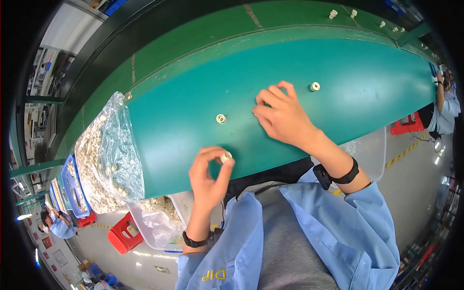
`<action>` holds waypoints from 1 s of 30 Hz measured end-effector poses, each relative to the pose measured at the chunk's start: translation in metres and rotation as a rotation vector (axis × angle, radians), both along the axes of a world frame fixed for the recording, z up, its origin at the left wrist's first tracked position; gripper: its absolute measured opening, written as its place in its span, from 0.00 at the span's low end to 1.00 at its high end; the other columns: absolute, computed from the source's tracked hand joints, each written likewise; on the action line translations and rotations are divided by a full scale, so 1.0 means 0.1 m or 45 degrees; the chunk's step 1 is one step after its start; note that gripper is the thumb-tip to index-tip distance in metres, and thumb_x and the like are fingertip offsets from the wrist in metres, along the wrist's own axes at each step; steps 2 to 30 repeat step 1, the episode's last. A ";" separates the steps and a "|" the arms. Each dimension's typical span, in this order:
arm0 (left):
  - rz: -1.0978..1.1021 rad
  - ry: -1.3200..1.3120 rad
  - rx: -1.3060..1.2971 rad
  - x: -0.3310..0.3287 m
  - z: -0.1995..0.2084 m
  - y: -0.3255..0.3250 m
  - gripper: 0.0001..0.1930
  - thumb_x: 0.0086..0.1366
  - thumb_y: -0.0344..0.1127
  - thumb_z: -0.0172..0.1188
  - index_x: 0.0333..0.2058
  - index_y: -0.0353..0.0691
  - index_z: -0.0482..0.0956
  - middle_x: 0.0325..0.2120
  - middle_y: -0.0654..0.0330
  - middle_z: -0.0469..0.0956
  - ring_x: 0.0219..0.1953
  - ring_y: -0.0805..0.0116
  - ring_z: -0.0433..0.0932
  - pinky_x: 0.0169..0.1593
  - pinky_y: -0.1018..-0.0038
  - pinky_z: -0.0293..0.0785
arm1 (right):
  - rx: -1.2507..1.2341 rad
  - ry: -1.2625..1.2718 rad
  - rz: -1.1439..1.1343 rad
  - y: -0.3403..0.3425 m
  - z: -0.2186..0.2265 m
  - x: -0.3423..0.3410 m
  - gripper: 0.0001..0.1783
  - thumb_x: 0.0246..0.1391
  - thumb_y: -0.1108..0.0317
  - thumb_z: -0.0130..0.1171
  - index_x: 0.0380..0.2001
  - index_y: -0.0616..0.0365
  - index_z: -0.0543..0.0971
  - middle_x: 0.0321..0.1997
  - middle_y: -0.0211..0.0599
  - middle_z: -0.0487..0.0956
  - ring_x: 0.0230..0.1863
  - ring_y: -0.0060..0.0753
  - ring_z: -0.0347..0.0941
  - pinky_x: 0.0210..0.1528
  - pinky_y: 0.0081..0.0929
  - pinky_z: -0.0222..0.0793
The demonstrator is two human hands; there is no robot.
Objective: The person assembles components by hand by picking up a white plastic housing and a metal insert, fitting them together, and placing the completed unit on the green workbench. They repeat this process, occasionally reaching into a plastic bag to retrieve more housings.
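My left hand (209,178) pinches a small cream-coloured round plastic part (225,157) between thumb and fingertips, just over the near edge of the green work surface (179,145). Farther off lies a ring-shaped cream part (221,119), touched by neither hand. My right hand (282,116) hovers over the middle of the surface, its fingers bent and apart, with nothing visible in them. Beyond its fingers, to the right, stands another cream part (315,86) with a dark mark on its top.
A clear plastic bag (121,150) full of cream parts lies at the left end, beside a blue tray (72,186). Below the edge are a clear bin (145,227) and a red stool (124,234). Several parts rest on the far green strip (290,14). A co-worker (447,106) is at far right.
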State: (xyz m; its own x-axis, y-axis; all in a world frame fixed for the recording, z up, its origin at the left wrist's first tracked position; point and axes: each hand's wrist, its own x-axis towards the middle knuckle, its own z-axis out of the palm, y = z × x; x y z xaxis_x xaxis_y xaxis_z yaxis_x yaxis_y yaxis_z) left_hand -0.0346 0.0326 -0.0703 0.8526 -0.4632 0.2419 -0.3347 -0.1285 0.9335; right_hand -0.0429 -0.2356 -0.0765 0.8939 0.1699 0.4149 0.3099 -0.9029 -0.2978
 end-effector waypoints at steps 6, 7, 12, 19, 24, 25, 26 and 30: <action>-0.071 0.227 -0.133 -0.14 -0.03 0.05 0.11 0.66 0.25 0.67 0.46 0.41 0.79 0.42 0.54 0.80 0.44 0.55 0.79 0.52 0.68 0.74 | -0.032 0.030 0.024 0.04 -0.02 -0.06 0.04 0.50 0.68 0.69 0.32 0.50 0.85 0.39 0.28 0.76 0.48 0.32 0.72 0.63 0.46 0.58; -0.071 0.227 -0.133 -0.14 -0.03 0.05 0.11 0.66 0.25 0.67 0.46 0.41 0.79 0.42 0.54 0.80 0.44 0.55 0.79 0.52 0.68 0.74 | -0.032 0.030 0.024 0.04 -0.02 -0.06 0.04 0.50 0.68 0.69 0.32 0.50 0.85 0.39 0.28 0.76 0.48 0.32 0.72 0.63 0.46 0.58; -0.071 0.227 -0.133 -0.14 -0.03 0.05 0.11 0.66 0.25 0.67 0.46 0.41 0.79 0.42 0.54 0.80 0.44 0.55 0.79 0.52 0.68 0.74 | -0.032 0.030 0.024 0.04 -0.02 -0.06 0.04 0.50 0.68 0.69 0.32 0.50 0.85 0.39 0.28 0.76 0.48 0.32 0.72 0.63 0.46 0.58; -0.071 0.227 -0.133 -0.14 -0.03 0.05 0.11 0.66 0.25 0.67 0.46 0.41 0.79 0.42 0.54 0.80 0.44 0.55 0.79 0.52 0.68 0.74 | -0.032 0.030 0.024 0.04 -0.02 -0.06 0.04 0.50 0.68 0.69 0.32 0.50 0.85 0.39 0.28 0.76 0.48 0.32 0.72 0.63 0.46 0.58; -0.071 0.227 -0.133 -0.14 -0.03 0.05 0.11 0.66 0.25 0.67 0.46 0.41 0.79 0.42 0.54 0.80 0.44 0.55 0.79 0.52 0.68 0.74 | -0.032 0.030 0.024 0.04 -0.02 -0.06 0.04 0.50 0.68 0.69 0.32 0.50 0.85 0.39 0.28 0.76 0.48 0.32 0.72 0.63 0.46 0.58; -0.071 0.227 -0.133 -0.14 -0.03 0.05 0.11 0.66 0.25 0.67 0.46 0.41 0.79 0.42 0.54 0.80 0.44 0.55 0.79 0.52 0.68 0.74 | -0.032 0.030 0.024 0.04 -0.02 -0.06 0.04 0.50 0.68 0.69 0.32 0.50 0.85 0.39 0.28 0.76 0.48 0.32 0.72 0.63 0.46 0.58; -0.071 0.227 -0.133 -0.14 -0.03 0.05 0.11 0.66 0.25 0.67 0.46 0.41 0.79 0.42 0.54 0.80 0.44 0.55 0.79 0.52 0.68 0.74 | -0.032 0.030 0.024 0.04 -0.02 -0.06 0.04 0.50 0.68 0.69 0.32 0.50 0.85 0.39 0.28 0.76 0.48 0.32 0.72 0.63 0.46 0.58; -0.071 0.227 -0.133 -0.14 -0.03 0.05 0.11 0.66 0.25 0.67 0.46 0.41 0.79 0.42 0.54 0.80 0.44 0.55 0.79 0.52 0.68 0.74 | -0.032 0.030 0.024 0.04 -0.02 -0.06 0.04 0.50 0.68 0.69 0.32 0.50 0.85 0.39 0.28 0.76 0.48 0.32 0.72 0.63 0.46 0.58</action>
